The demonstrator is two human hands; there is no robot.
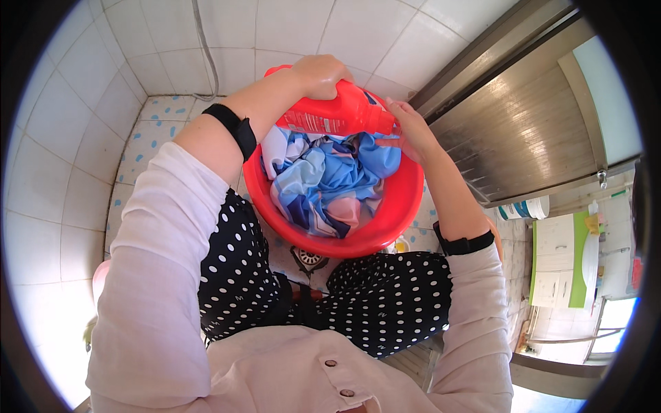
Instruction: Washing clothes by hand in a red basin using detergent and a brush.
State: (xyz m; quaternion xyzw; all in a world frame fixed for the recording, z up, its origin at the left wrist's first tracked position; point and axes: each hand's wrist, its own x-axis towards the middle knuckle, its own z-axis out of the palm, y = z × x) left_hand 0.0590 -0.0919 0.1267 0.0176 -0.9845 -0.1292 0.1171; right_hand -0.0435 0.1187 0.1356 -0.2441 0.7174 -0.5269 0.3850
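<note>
My left hand (321, 76) grips a red plastic detergent bottle (315, 113) from above. The bottle lies tilted on its side over the far part of a red plastic basin (330, 248), its neck pointing right. At the neck end, my right hand (413, 129) has its thumb above and its fingers below, around the bottle's red cap (384, 124); the palm partly hides that end. Beneath the bottle, bunched blue, white and pink cloth (335, 175) fills the basin and looks wet. Printing shows on the bottle's side.
A floor drain (309, 257) sits between my knees, close to the basin's near rim. White tiled walls (289, 26) stand behind and left, with a grey hose (209, 57) hanging down. To the right are a metal-framed door (521, 113) and a white bucket (537, 207).
</note>
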